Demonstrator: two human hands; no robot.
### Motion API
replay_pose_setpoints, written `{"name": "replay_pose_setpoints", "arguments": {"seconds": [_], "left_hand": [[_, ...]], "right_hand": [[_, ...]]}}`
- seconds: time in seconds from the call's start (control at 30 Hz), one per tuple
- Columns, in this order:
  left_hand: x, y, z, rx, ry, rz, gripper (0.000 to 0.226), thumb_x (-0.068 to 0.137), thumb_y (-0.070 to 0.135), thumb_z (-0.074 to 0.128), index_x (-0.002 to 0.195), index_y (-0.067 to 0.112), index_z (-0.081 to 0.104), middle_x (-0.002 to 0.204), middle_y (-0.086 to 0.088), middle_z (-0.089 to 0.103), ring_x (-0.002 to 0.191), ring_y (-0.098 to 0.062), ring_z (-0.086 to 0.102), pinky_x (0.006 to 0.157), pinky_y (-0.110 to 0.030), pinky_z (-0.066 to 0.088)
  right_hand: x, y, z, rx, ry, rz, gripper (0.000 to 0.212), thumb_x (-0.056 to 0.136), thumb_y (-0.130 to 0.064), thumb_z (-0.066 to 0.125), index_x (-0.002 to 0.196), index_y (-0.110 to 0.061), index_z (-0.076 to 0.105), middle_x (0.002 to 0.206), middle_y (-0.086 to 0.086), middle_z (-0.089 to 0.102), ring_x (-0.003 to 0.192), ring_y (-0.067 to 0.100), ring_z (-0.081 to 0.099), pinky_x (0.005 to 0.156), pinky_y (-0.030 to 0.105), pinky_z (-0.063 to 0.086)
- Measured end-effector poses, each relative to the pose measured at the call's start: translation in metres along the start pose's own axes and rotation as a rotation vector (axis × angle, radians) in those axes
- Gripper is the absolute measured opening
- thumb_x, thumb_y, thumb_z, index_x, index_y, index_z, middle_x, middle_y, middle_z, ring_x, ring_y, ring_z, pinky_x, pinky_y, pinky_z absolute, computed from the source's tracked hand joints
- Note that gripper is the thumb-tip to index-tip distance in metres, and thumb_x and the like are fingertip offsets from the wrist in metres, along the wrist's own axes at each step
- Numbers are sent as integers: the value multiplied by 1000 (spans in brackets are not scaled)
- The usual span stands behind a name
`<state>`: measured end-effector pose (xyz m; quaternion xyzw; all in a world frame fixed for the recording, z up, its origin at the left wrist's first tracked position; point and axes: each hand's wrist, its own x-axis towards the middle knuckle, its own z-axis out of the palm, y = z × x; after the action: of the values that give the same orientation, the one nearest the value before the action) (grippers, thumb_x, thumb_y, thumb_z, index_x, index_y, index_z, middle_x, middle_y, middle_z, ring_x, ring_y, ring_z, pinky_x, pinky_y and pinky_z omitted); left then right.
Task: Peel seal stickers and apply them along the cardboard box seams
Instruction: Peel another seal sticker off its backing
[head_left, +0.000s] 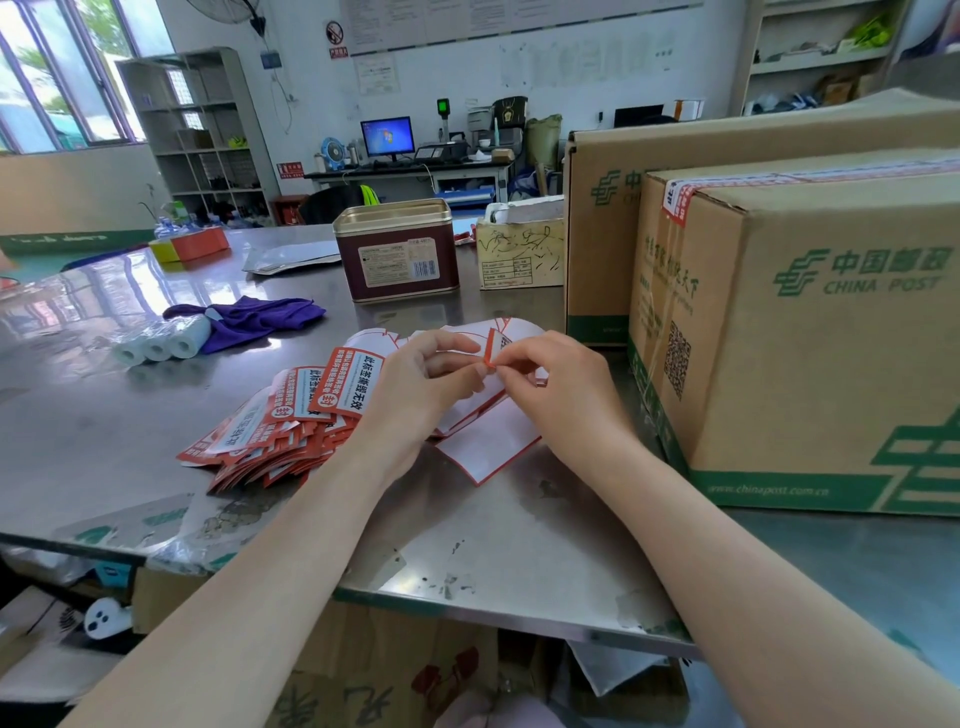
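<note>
A red-and-white seal sticker (496, 347) is held above the steel table (130, 426) at mid-frame. My left hand (415, 384) pinches its backing sheet while my right hand (558, 387) pinches the sticker's lower red corner, which is lifted off the backing. A fanned pile of seal stickers (291, 421) lies left of my left hand. Empty white backing sheets (488, 447) lie under both hands. The near China Post cardboard box (831, 338) stands at the right, a seal sticker (678, 205) stuck over its top left edge.
A second China Post box (597, 218) stands behind the near one. A dark red tin (397, 252) and a small scribbled carton (522, 254) sit beyond the hands. A purple cloth (254, 317) and white paper rolls (161, 340) lie at the left.
</note>
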<state>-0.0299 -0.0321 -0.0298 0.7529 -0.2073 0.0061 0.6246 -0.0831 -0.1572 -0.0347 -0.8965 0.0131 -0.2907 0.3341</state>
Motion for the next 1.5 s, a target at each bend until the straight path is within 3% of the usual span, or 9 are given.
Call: {"name": "replay_pose_setpoints", "arguments": {"seconds": [0.33,0.5,0.73,0.83,1.2,1.5], "left_hand": [[-1,1,0,67,-30,43,19,82,10,68,89,27,62,83,10,70,73,2,67,59,-4,47],[-1,1,0,63,-25,46,18,82,8,68,92,23,64,85,7,71,78,-3,67,65,-9,50],[0,0,0,48,-34,62,20,81,6,68,87,24,64,81,8,70,72,3,66,61,-5,48],[-1,-2,0,48,-33,75,21,81,5,68,89,23,64,82,7,70,75,1,67,67,-9,51],[-3,-1,1,76,-34,131,21,80,3,69,86,23,64,79,9,70,73,4,67,63,-5,48],[-2,-1,1,94,-24,135,25,80,4,68,84,29,65,83,10,70,76,3,67,69,-7,50]], "right_hand": [[3,3,2,72,-19,70,14,87,-28,62,93,-16,66,92,-5,61,83,8,54,73,18,46],[3,3,3,102,-19,80,12,89,-28,60,91,-17,64,89,-8,58,82,6,54,68,12,42],[2,3,3,87,-41,47,10,86,-25,64,90,-18,59,93,-6,56,88,10,54,75,19,48],[2,3,3,84,-32,36,8,87,-23,63,90,-16,60,91,-6,56,87,10,54,76,22,49],[2,3,1,128,-16,80,17,86,-33,63,89,-16,63,89,-4,62,82,9,56,69,18,46],[2,1,-2,144,-13,116,8,88,-26,58,85,-19,61,86,-7,59,81,8,55,66,14,43]]}}
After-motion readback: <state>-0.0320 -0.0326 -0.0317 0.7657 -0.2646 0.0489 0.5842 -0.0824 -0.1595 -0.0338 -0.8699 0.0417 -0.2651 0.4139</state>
